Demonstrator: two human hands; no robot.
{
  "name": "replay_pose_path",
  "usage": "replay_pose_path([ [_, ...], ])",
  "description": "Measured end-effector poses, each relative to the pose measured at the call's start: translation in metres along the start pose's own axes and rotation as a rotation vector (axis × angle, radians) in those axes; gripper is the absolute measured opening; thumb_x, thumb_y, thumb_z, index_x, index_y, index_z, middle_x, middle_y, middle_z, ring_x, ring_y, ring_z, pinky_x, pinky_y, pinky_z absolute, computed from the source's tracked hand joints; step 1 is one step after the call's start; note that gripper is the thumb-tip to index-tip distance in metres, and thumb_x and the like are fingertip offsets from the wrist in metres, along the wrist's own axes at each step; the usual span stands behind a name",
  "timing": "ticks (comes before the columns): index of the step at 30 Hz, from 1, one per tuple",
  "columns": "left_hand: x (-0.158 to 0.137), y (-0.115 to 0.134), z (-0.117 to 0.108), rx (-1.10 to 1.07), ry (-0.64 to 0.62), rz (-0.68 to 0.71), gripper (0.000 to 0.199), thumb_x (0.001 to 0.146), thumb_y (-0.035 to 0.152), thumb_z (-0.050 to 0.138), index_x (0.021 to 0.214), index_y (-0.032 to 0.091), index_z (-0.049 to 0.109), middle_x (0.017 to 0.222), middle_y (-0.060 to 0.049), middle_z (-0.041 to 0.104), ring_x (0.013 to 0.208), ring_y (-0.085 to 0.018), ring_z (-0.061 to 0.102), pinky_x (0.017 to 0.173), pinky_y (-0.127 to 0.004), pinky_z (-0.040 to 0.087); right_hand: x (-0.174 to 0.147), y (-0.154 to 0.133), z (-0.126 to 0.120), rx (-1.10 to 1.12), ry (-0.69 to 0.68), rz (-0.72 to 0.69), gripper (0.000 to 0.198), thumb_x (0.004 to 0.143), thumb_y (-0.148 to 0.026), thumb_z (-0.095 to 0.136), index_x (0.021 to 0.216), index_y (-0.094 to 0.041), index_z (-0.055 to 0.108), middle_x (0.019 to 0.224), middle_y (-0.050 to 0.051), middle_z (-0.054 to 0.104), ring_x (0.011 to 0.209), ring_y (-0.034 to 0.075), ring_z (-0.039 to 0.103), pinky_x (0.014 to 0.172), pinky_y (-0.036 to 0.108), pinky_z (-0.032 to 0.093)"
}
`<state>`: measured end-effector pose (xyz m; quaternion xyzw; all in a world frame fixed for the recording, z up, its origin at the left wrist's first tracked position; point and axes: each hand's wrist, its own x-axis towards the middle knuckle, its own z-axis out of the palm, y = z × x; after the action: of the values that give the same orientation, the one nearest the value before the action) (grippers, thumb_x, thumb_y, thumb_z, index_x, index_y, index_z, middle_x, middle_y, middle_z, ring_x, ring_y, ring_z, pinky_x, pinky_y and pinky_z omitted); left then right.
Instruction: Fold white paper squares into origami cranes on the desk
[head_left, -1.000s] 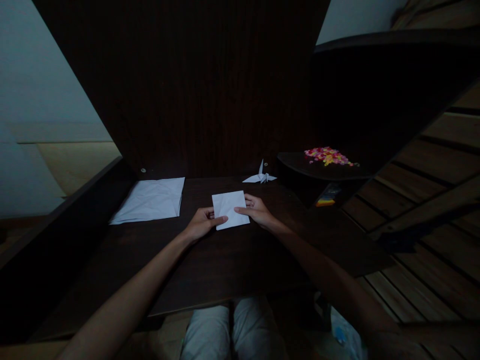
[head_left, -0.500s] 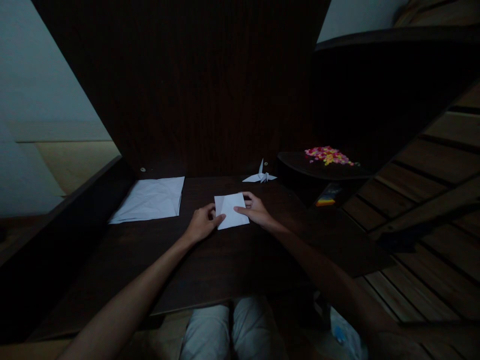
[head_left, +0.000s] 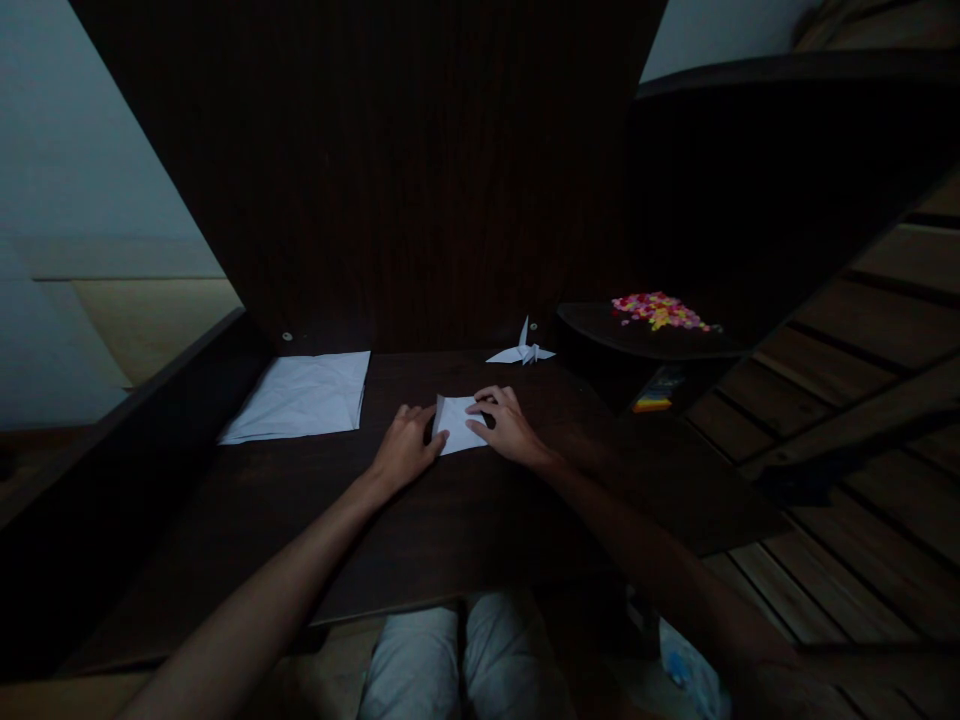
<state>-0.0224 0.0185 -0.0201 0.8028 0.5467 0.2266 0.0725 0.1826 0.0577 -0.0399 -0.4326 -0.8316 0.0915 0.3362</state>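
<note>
A small white square of folded paper (head_left: 459, 424) lies on the dark desk between my hands. Its left edge shows a greyish, slightly raised strip. My left hand (head_left: 409, 440) grips that edge, with the thumb at the lower corner and the index finger at the upper one. On the right side of the paper rests my right hand (head_left: 510, 428), its fingers spread and the thumb apart from them. Behind the paper, by the back panel, stands a folded white paper crane (head_left: 523, 350).
A stack of larger white sheets (head_left: 300, 397) lies to the left. On a low corner shelf (head_left: 592, 325) at the right sits a pile of small pink, red and yellow pieces (head_left: 660, 310). A small packet with a yellow-orange end (head_left: 651, 404) is under it. A raised board (head_left: 135, 400) borders the desk's left side.
The paper has come down from between both hands to the desk. My right hand has let go of its edge and now lies with fingers on top; the left stays at the left edge.
</note>
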Motion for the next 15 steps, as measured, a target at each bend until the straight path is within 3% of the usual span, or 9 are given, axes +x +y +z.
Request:
replay_pose_path([
  [8, -0.002, -0.004, 0.002, 0.035, 0.049, 0.202, 0.043, 0.09, 0.038, 0.047, 0.127, 0.019, 0.056, 0.124, -0.012, 0.053, 0.112, -0.027, 0.044, 0.099, -0.045, 0.04, 0.001, -0.002, -0.002, 0.016, -0.084, -0.049, 0.015, 0.083, -0.023, 0.062, 0.093, -0.02, 0.073, 0.1, 0.005, 0.069, 0.095, 0.023, 0.05, 0.089, 0.042, 0.043],
  [15, 0.001, -0.015, -0.002, -0.011, -0.002, 0.203, 0.044, 0.097, 0.035, 0.029, 0.12, 0.015, 0.061, 0.134, -0.011, 0.05, 0.126, -0.026, 0.037, 0.106, -0.047, 0.034, 0.002, -0.002, -0.003, 0.042, -0.102, -0.052, 0.025, 0.082, -0.021, 0.063, 0.106, -0.017, 0.068, 0.101, 0.007, 0.069, 0.098, 0.022, 0.053, 0.091, 0.039, 0.043],
])
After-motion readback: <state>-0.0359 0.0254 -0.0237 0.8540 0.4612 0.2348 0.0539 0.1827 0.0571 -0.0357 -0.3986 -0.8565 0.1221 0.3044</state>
